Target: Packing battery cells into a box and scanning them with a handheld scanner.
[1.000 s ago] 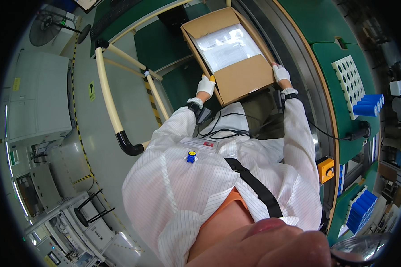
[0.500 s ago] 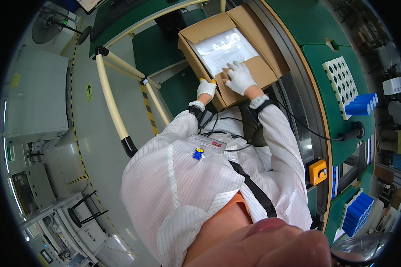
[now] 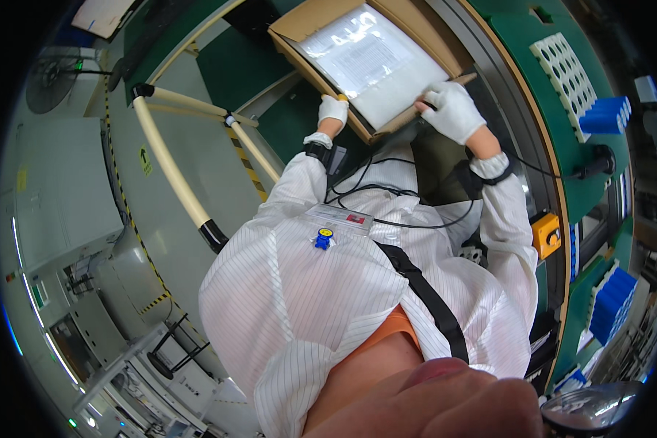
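An open cardboard box [image 3: 358, 125] stands tilted in view at the top middle. Inside lies a white foam-like sheet [image 3: 398, 102], with a clear plastic sleeve [image 3: 358, 55] holding a printed paper on top. My left hand [image 3: 333, 111], in a white glove with bare or yellow-tipped fingers, grips the box's left wall near the close corner. At the near right corner, my right hand [image 3: 454, 113], gloved too, has its fingers curled at the box's edge and flap; its exact hold is partly hidden. Black bands with cables circle both wrists.
Beige tube railing [image 3: 169, 157] stands to the left. On the green bench at right are a white holed tray [image 3: 562, 77], blue cylindrical cells [image 3: 604, 117], a black corded device [image 3: 598, 164] and an orange button box [image 3: 546, 235]. Black cables [image 3: 387, 191] cross my lap.
The near flap that lay over the contents is folded away, showing more of the white sheet. My right hand has moved right, to the box's corner; my left still holds the left wall.
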Demonstrator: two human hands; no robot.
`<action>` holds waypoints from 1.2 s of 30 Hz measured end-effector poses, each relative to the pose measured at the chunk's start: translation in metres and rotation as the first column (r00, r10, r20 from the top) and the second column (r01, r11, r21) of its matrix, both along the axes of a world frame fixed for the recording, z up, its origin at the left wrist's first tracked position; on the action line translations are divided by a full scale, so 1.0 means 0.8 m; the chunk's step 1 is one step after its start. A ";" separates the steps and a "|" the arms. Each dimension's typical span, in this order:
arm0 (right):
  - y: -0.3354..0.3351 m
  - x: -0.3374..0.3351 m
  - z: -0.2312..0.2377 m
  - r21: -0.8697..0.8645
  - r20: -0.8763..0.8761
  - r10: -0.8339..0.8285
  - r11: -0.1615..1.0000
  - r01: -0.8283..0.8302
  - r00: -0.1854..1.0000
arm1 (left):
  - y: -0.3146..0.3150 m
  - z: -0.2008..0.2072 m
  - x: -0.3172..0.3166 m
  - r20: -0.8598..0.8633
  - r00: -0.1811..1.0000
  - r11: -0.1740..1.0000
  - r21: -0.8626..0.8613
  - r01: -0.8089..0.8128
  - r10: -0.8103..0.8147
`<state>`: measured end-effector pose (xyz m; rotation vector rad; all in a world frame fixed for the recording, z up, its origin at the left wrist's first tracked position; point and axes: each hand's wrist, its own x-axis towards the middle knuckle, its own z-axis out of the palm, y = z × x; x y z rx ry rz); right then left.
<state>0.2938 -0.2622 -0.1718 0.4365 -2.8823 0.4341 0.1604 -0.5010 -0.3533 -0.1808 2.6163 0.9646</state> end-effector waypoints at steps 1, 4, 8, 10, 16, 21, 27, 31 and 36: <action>0.012 0.016 -0.005 -0.048 0.181 -0.022 0.998 0.031 0.983 | -0.001 -0.005 0.001 -0.022 1.000 1.000 -0.008 0.007 -0.008; 0.027 0.053 -0.039 -0.081 0.366 -0.052 0.993 0.088 0.929 | -0.009 -0.024 0.002 -0.139 0.990 0.999 -0.043 -0.001 -0.005; 0.029 0.068 -0.105 0.112 0.309 -0.135 0.988 0.105 0.942 | -0.004 -0.022 0.007 -0.147 0.989 0.998 -0.064 -0.006 -0.004; 0.024 0.054 -0.134 0.168 0.104 -0.172 0.974 0.154 0.980 | -0.006 -0.021 0.012 -0.150 0.989 0.998 -0.063 -0.005 -0.005; 0.013 -0.002 -0.214 0.189 -0.310 -0.086 0.970 0.150 0.947 | 0.003 -0.021 0.014 -0.148 0.989 0.998 -0.055 -0.021 0.013; 0.013 -0.019 -0.226 0.051 -0.386 -0.108 0.989 0.138 0.916 | 0.002 -0.016 0.009 -0.162 0.986 0.998 -0.054 -0.039 0.030; 0.008 -0.030 -0.191 0.060 -0.336 0.021 0.998 -0.001 0.942 | -0.019 -0.062 -0.019 -0.101 0.958 0.962 0.079 -0.263 0.270; 0.013 -0.018 -0.197 0.052 -0.369 0.016 0.999 0.004 0.929 | -0.014 0.051 -0.049 -0.383 0.889 0.964 0.187 -0.190 0.249; 0.018 -0.022 -0.226 -0.220 -0.320 -0.134 0.973 0.064 0.938 | 0.014 0.109 -0.144 -0.422 0.867 0.965 -0.131 0.229 -0.263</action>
